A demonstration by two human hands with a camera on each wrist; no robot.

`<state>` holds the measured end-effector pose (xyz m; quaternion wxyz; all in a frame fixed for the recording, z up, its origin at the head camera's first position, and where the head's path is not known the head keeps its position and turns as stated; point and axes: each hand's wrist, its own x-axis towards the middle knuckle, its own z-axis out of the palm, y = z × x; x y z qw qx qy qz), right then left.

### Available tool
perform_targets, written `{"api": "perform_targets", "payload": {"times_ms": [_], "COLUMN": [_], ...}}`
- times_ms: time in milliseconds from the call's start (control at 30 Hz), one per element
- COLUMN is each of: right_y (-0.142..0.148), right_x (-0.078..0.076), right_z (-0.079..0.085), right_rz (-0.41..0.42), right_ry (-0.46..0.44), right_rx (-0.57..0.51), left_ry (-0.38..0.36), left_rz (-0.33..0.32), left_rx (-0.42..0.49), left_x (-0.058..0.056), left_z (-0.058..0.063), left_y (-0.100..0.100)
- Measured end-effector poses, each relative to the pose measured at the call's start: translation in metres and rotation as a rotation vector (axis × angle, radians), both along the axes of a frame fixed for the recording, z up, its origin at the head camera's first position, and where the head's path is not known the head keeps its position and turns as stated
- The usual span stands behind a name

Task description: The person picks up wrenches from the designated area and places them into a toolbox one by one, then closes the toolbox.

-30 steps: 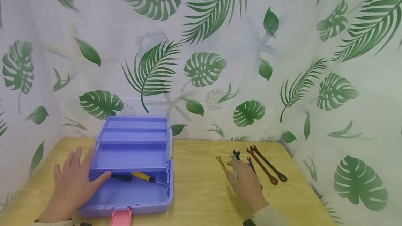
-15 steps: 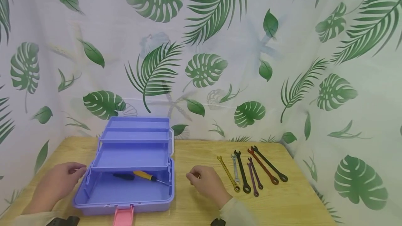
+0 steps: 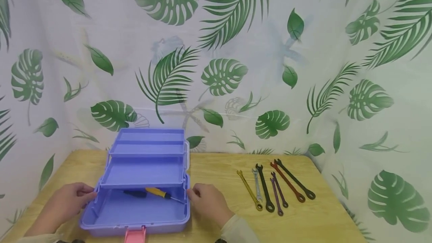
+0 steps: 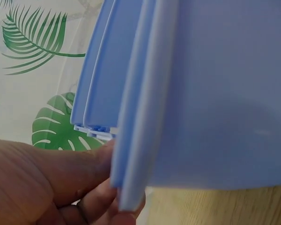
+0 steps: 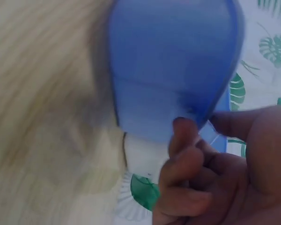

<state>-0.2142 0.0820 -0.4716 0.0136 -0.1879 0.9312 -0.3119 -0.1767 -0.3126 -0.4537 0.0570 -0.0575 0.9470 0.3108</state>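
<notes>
A blue-purple toolbox (image 3: 135, 229) stands open on the table at the left, its tiered trays (image 3: 143, 171) raised at the back. In its bottom compartment lie a yellow-handled screwdriver (image 3: 158, 192) and a black-handled tool (image 3: 135, 193), partly hidden under the lowest tray. My left hand (image 3: 64, 203) pinches the box's left rim (image 4: 147, 112), thumb on one side and fingers on the other. At the opposite side my right hand (image 3: 210, 202) grips the right rim, its fingers against the outer wall (image 5: 171, 61) and the thumb over the edge. A pink latch (image 3: 135, 234) hangs down at the front.
Several wrenches lie in a row on the table (image 3: 216, 175) right of the box: a gold one (image 3: 249, 190), a silver one (image 3: 258, 185), a large black one (image 3: 265, 188), and purple, red and dark ones. A leaf-printed curtain (image 3: 216, 123) borders the table's back.
My right hand has moved left from over the wrenches to the box's right side. My left hand has gone from spread fingers to pinching the left rim. The wrenches stay put.
</notes>
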Motion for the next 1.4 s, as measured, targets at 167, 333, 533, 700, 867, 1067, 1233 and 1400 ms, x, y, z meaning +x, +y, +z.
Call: {"api": "perform_targets", "payload": {"times_ms": [167, 333, 533, 700, 867, 1067, 1233, 1400], "right_y": [-0.003, -0.003, -0.003, -0.004, -0.004, 0.0, 0.006, 0.015], "right_x": [0.0, 0.0, 0.001, 0.001, -0.001, -0.001, -0.002, -0.002], "right_z": [0.004, 0.009, 0.01, 0.01, 0.009, 0.006, 0.005, 0.004], "right_rz": [0.028, 0.035, 0.042, 0.046, 0.049, 0.044, 0.042, 0.051], "right_ry": [-0.127, -0.194, -0.195, -0.197, -0.198, -0.202, -0.231, -0.236], "right_rx": [-0.017, -0.032, -0.034, -0.03, -0.02, -0.028, -0.03, -0.045], "left_ry": [-0.023, -0.003, 0.039, 0.063, 0.074, 0.051, 0.058, 0.08], "left_rz": [-0.003, -0.012, -0.016, -0.022, -0.017, 0.004, 0.0, -0.006], "left_rx": [0.025, 0.018, 0.023, 0.036, 0.023, 0.01, 0.011, 0.02], "left_x": [0.002, 0.005, 0.008, 0.008, 0.006, 0.002, 0.001, -0.001], "left_z": [-0.004, -0.004, -0.003, -0.005, -0.007, -0.007, -0.007, -0.007], "left_y": [-0.001, 0.0, 0.001, 0.0, 0.001, 0.008, 0.015, 0.022]}}
